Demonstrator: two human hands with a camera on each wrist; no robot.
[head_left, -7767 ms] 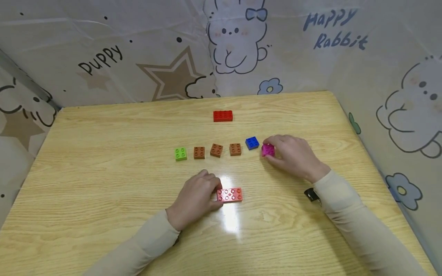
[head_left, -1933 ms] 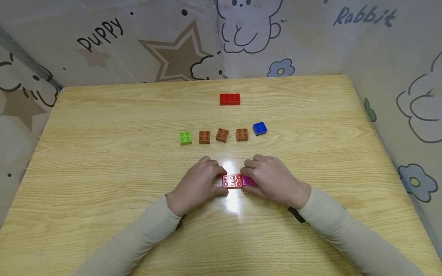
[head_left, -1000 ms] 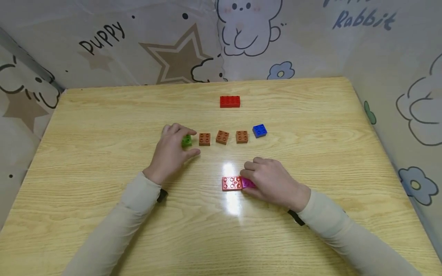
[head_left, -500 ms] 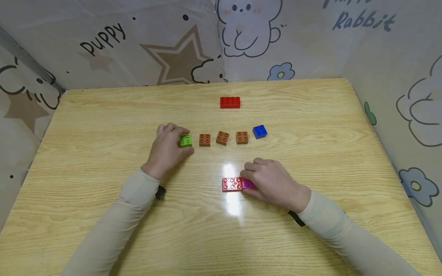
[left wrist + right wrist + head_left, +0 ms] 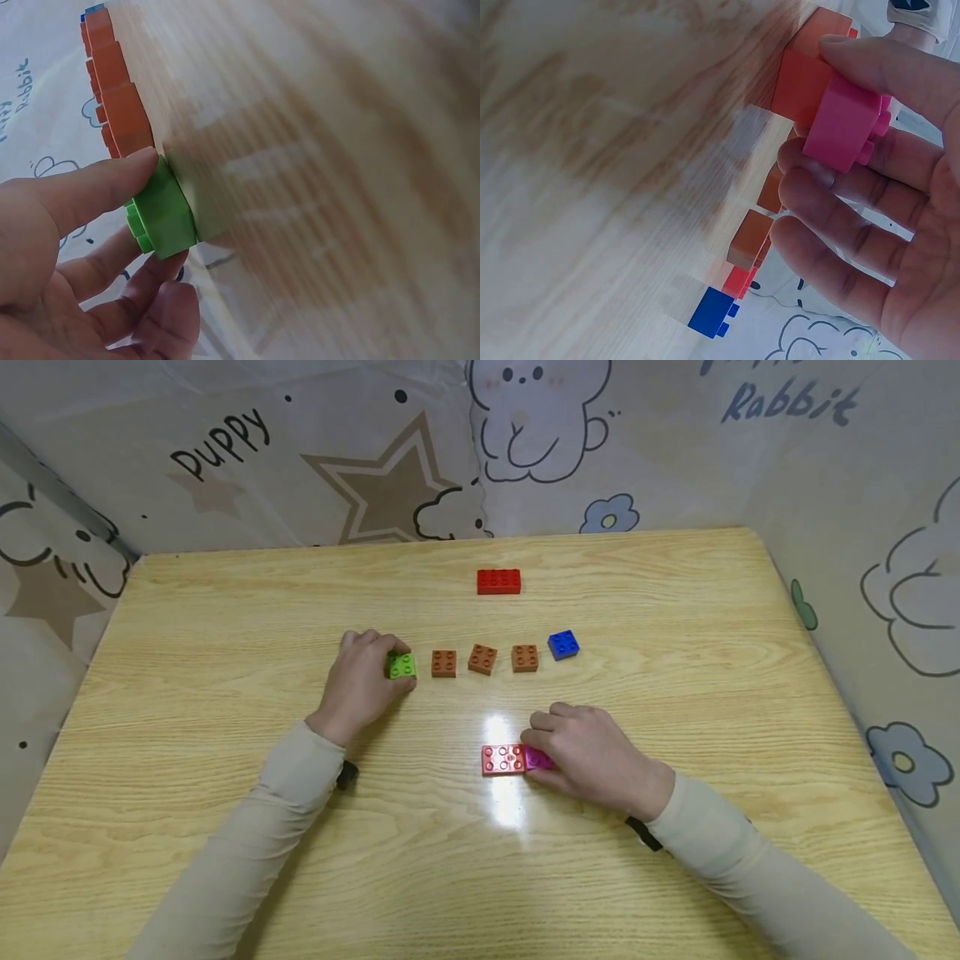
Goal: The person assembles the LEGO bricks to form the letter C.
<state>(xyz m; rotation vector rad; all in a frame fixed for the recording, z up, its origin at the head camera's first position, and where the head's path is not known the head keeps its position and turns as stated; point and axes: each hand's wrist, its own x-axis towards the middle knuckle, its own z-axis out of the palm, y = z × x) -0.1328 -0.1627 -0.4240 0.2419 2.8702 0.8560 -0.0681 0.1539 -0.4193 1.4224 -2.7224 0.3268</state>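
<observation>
My left hand (image 5: pixel 363 681) pinches a light green 2x2 toy brick (image 5: pixel 402 666) at the left end of a row of small bricks. In the left wrist view the thumb lies on one side of the green brick (image 5: pixel 166 217) and fingers reach round its far side. My right hand (image 5: pixel 592 756) grips a magenta brick (image 5: pixel 537 759), partly hidden under the fingers. This magenta brick (image 5: pixel 842 124) sits on the right end of a red 2x4 brick (image 5: pixel 503 760), whose other studs show beside it.
Right of the green brick stand three brown bricks (image 5: pixel 443 663) and a blue brick (image 5: pixel 563 645). Another red 2x4 brick (image 5: pixel 498 582) lies farther back on the wooden table (image 5: pixel 225 610). A printed cloth wall (image 5: pixel 262 518) borders the table's back and sides.
The right hand brought the magenta brick from the row's right end onto the near red brick. The left hand let go of that red brick, moved up-left and closed round the green brick.
</observation>
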